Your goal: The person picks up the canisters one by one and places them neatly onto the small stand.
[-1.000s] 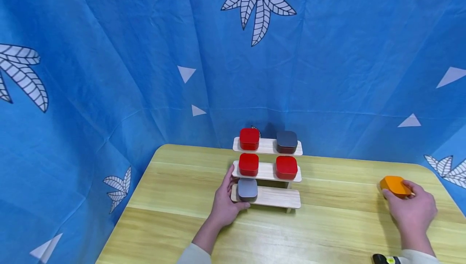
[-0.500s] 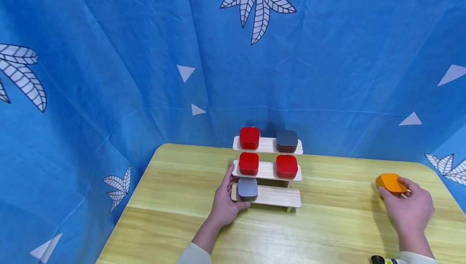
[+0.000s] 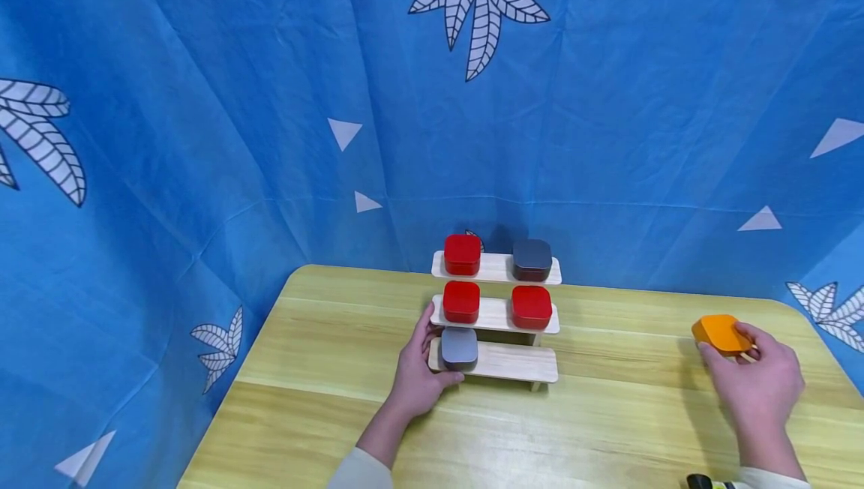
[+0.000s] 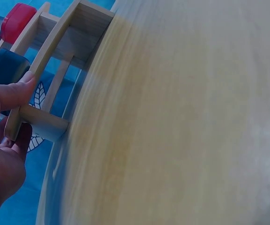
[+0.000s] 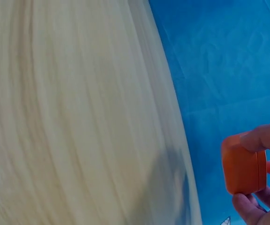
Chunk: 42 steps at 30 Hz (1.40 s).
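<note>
A three-tier wooden stand (image 3: 516,364) stands on the table. My left hand (image 3: 413,384) grips the left end of its lowest tier, thumb at the front edge and fingers behind; in the left wrist view the thumb also lies beside a dark box (image 4: 6,69). On that tier sits a grey box (image 3: 460,348). Two red boxes, left (image 3: 462,301) and right (image 3: 531,307), occupy the middle tier. Up top are a red box (image 3: 462,253) and a dark grey box (image 3: 532,259). Far to the right, my right hand (image 3: 759,388) pinches a rounded orange box (image 3: 721,333), tilted above the table.
The pale wooden table (image 3: 594,421) extends between the stand and my right hand. Behind it and at its left hangs a blue cloth (image 3: 607,99) with white leaf prints. A small black object (image 3: 699,481) shows by the right sleeve.
My right hand has raised the orange box, tilted it and brought it slightly leftward. The left hand keeps its grip on the stand, and the boxes there stay in place.
</note>
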### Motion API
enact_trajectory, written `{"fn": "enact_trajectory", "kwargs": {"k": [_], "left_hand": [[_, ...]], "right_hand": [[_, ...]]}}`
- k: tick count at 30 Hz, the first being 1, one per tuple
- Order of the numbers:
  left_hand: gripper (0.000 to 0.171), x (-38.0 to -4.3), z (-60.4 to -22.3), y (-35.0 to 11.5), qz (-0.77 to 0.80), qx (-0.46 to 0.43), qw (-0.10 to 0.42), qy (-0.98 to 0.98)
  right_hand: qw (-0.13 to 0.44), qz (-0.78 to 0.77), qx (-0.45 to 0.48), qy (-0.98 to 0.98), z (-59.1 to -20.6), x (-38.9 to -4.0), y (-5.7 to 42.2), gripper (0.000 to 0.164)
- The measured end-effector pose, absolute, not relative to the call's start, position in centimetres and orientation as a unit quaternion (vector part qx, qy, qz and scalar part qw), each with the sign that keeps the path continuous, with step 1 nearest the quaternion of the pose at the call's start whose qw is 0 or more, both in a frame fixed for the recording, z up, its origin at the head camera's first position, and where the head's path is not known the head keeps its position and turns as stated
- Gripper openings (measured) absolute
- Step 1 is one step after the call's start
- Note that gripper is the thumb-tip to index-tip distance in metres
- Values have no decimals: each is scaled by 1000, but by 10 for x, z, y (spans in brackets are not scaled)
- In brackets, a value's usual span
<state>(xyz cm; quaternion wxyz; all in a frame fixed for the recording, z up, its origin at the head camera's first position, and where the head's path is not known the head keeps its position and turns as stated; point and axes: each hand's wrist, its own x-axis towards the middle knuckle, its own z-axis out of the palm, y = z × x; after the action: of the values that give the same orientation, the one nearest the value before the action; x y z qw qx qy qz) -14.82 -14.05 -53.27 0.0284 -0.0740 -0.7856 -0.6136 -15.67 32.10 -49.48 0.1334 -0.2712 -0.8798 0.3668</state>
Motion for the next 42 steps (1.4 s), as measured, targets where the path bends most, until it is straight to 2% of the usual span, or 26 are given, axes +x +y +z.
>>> {"fn": "enact_trajectory", "kwargs": {"k": [42], "left_hand": [[126,-147,-530,-139,-608,-67,30,-791]], "right_hand": [[193,410,-239,-859,-481,-147,278,66]]}}
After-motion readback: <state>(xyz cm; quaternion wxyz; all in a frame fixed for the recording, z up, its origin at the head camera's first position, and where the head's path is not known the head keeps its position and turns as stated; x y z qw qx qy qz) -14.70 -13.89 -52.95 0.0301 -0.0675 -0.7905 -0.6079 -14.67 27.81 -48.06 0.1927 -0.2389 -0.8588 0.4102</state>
